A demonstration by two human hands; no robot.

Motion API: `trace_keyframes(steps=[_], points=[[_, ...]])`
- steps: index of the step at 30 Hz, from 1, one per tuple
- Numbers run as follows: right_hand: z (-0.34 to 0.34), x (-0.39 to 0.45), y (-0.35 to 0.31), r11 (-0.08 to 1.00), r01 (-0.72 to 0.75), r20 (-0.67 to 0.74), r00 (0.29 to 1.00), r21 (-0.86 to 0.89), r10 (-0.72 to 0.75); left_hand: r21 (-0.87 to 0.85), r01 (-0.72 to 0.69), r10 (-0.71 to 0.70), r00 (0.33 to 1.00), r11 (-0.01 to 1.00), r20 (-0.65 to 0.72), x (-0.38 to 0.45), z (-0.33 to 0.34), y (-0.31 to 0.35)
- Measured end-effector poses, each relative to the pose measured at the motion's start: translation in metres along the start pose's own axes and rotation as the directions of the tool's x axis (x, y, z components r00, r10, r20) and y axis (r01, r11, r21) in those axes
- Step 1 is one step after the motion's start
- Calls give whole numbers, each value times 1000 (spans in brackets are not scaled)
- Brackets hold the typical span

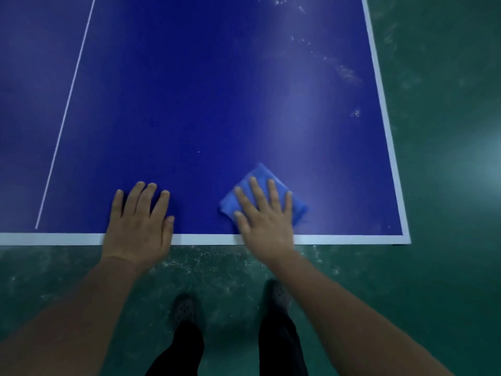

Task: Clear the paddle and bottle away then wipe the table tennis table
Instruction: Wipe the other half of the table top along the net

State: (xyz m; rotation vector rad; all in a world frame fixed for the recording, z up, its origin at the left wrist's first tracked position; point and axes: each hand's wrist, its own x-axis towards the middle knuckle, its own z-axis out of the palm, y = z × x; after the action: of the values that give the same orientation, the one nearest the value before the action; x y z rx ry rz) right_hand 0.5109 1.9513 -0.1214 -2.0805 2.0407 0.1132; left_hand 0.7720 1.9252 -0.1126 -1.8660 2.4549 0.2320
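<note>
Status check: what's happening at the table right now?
Right hand flat on cloth. Left hand flat on table. White specks ahead. No paddle or bottle.

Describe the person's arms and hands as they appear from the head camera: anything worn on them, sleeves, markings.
Both forearms are bare up to the frame's edge, with no sleeves showing. The left hand and right hand wear no gloves; no rings, watch or wristbands are visible, and no markings can be made out. Fingernails look short and unpainted.
</note>
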Motion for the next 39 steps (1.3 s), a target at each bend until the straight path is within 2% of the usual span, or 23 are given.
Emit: trace_keyframes(steps=[5,8,9,10,11,12,14,16,18,19,22,24,26,28,30,31,32,33,35,36,37,38,39], points=[[-24,-16,174,957,-287,16,958,-43,288,-75,176,-180,983,981,-41,-17,-5,42],[-29,-7,202,888,-453,0,891,75,454,-111,183,-187,982,977,-23,-23,-5,102],[-27,-10,196,894,-446,-7,895,55,447,-133,180,-184,983,975,-22,-20,-4,127],[-23,-19,188,935,-355,-26,934,17,356,-166,181,-188,982,969,-27,-16,-3,153],[-18,-32,181,984,-179,-37,983,-21,178,-209,189,-201,979,960,-38,-9,-1,180],[-14,-46,183,997,47,-28,998,-64,-49,-257,198,-219,974,946,-52,0,0,208],[-16,-54,218,907,409,32,912,-100,-408,-345,214,-252,965,914,-69,18,4,257],[-32,-27,269,804,578,104,816,-136,-569,-382,259,-303,951,887,-58,33,11,291],[-45,21,317,765,609,85,791,-210,-606,-308,323,-352,935,895,-41,41,21,307],[-53,49,337,801,555,60,828,-227,-557,-249,341,-361,931,907,-42,43,25,310],[-69,100,366,971,220,-41,973,-97,-225,-155,347,-359,932,925,-51,45,33,310],[-59,78,355,991,114,-92,988,-64,-120,-156,344,-355,934,926,-49,44,33,309],[-35,17,342,955,265,-91,956,-132,-278,-164,349,-362,931,923,-52,45,33,310],[-20,-40,349,855,500,-25,861,-137,-507,-165,344,-357,933,924,-51,45,33,310],[-28,-28,363,760,636,49,770,-132,-636,-163,343,-355,933,925,-54,45,34,309],[-36,-5,366,738,657,57,751,-155,-657,-157,339,-351,935,928,-55,45,34,309],[-44,22,366,745,640,29,762,-187,-647,-155,336,-347,936,929,-54,45,34,310],[-53,51,365,796,575,-13,809,-189,-587,-155,335,-347,936,929,-55,45,34,310],[-68,103,361,943,304,-78,946,-132,-316,-149,337,-349,935,930,-58,45,33,310],[-71,117,353,989,134,-100,985,-69,-141,-143,338,-348,936,930,-54,45,32,311],[-70,118,338,1000,-4,-116,993,-24,1,-139,341,-350,936,930,-48,45,32,311],[-64,107,320,998,-58,-130,990,-26,54,-142,343,-352,935,929,-42,45,31,311],[-52,86,304,999,5,-145,989,-50,-12,-148,343,-352,935,928,-39,45,31,311]])
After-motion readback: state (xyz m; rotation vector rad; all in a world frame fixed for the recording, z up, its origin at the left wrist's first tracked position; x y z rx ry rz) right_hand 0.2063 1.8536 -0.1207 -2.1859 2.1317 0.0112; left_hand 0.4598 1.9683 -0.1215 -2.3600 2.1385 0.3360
